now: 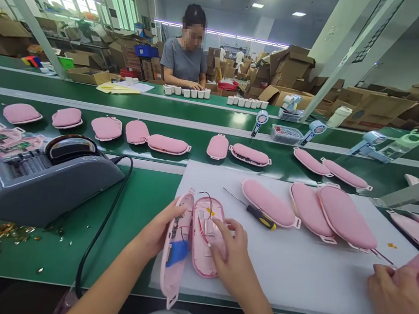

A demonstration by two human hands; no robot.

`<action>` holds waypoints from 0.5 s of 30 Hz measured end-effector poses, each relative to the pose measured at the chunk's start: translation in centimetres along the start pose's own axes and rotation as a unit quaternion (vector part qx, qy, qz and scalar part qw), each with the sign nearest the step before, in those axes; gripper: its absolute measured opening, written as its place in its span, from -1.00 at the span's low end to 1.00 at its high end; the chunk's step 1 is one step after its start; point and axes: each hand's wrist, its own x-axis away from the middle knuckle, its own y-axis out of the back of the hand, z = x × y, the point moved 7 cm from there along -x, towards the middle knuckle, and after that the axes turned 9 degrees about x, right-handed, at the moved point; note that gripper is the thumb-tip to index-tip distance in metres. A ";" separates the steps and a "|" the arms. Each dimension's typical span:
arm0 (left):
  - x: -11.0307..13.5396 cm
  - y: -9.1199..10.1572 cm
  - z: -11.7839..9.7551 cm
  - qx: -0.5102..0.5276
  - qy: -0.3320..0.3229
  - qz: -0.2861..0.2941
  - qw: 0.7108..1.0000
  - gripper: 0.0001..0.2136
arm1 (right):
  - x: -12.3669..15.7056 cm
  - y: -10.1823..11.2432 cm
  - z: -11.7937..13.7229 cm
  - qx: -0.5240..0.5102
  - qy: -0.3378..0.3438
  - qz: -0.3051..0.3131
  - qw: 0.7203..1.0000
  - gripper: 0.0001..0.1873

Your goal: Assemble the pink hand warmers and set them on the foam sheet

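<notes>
My left hand grips the left half of an opened pink shell, held on edge, with a blue part and wiring inside. My right hand rests on the other half, which lies open on the white mat, its fingers pressing on the inner parts beside red and black wires. A screwdriver with a yellow and black handle lies just beyond my right hand. Three closed pink shells lie on the mat to the right.
A grey tape dispenser with a black cable stands at left. Several pink shells ride the green belt. Another person's hand holds a pink shell at bottom right. A co-worker stands across the line among cardboard boxes.
</notes>
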 end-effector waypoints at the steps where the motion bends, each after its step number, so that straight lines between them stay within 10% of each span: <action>1: -0.1 0.1 0.2 0.005 0.014 -0.006 1.000 -0.68 | -0.1 0.2 0.4 0.022 0.025 0.001 0.999 -0.46; 8: -0.3 1.6 1.2 0.018 0.077 -0.067 0.995 -0.73 | -2.2 2.3 3.1 -0.053 0.132 -0.035 0.989 -0.73; 15: 0.5 0.4 1.2 0.025 0.046 0.012 0.999 -0.52 | -4.1 1.8 3.2 -0.204 0.018 -0.061 0.977 -0.89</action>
